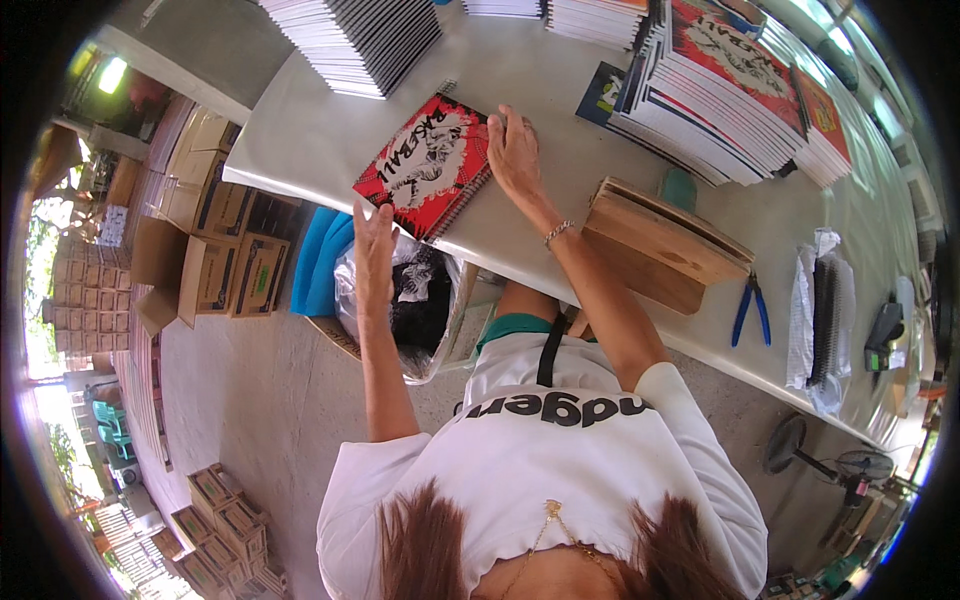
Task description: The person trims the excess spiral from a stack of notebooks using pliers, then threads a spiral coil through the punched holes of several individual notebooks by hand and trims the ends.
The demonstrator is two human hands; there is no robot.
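Note:
A red spiral notebook [432, 165] with a black-and-white sports drawing on its cover lies turned at an angle on the pale table [300, 130], near its front edge. Against its near left corner rests my left hand [374, 250], thumb and fingertips stretched out and apart. On the opposite side, my right hand [513, 155] lies along the notebook's edge with its fingers extended. Some of the right fingers' undersides are hidden. The wire binding shows on the side of the notebook nearest me.
Tall notebook stacks stand at the back left [355, 40] and right [710, 100]. Beside my right forearm is a wooden holder [660, 240], then blue-handled pliers [750, 310] and wrapped black wire combs [826, 320]. A lined bin [440, 340] stands below the table edge; cardboard boxes [225, 270] are left.

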